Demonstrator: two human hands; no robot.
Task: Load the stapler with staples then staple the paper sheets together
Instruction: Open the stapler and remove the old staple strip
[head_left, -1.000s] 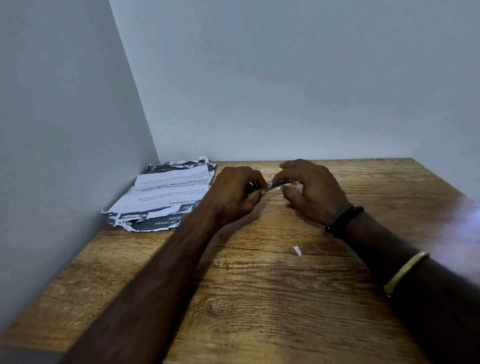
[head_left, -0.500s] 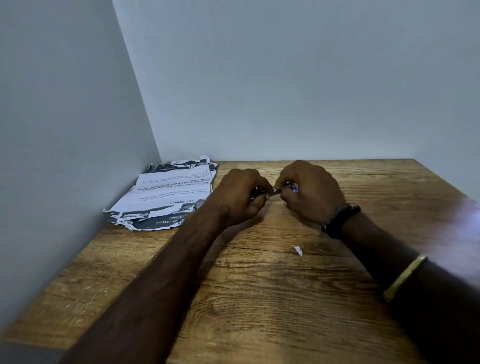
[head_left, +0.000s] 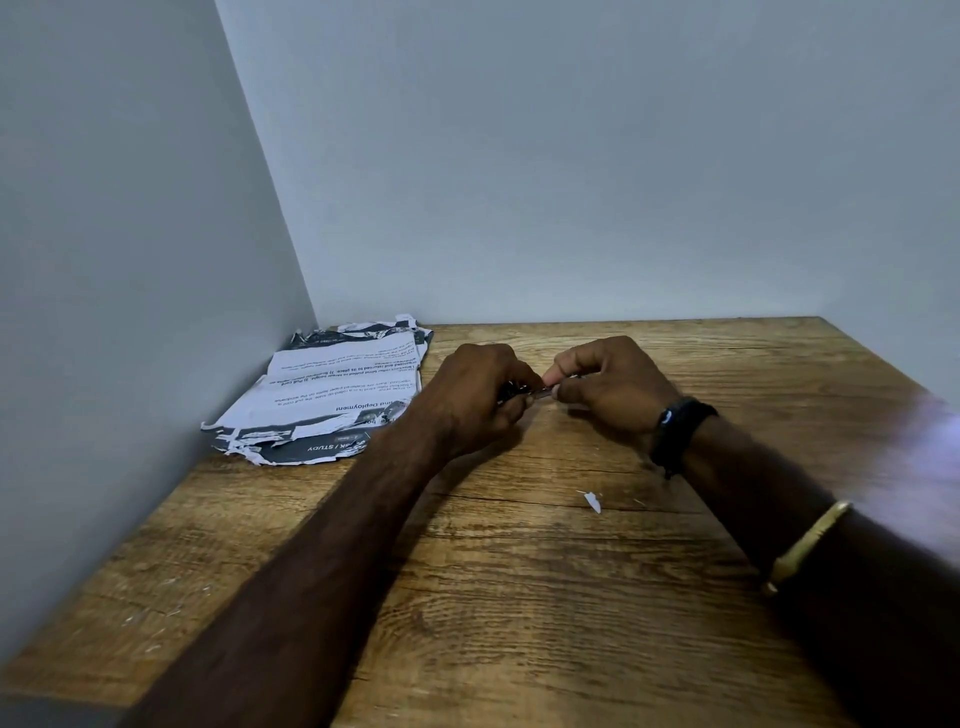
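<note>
Stapler (head_left: 519, 393) sits pinched between both hands, long axis 9-to-3; left hand (head_left: 480, 397) grips the body; right hand (head_left: 608, 387) feeds staples (head_left: 548, 393); paper sheets (head_left: 332, 395) wait at 10.

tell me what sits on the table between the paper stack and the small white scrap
In the head view, the left hand and its forearm cross that stretch above the table, between the paper stack and the white scrap.

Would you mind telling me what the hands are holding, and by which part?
The left hand wraps a small dark stapler. The right hand pinches the metal piece protruding from its end, which looks like the staple strip.
</note>
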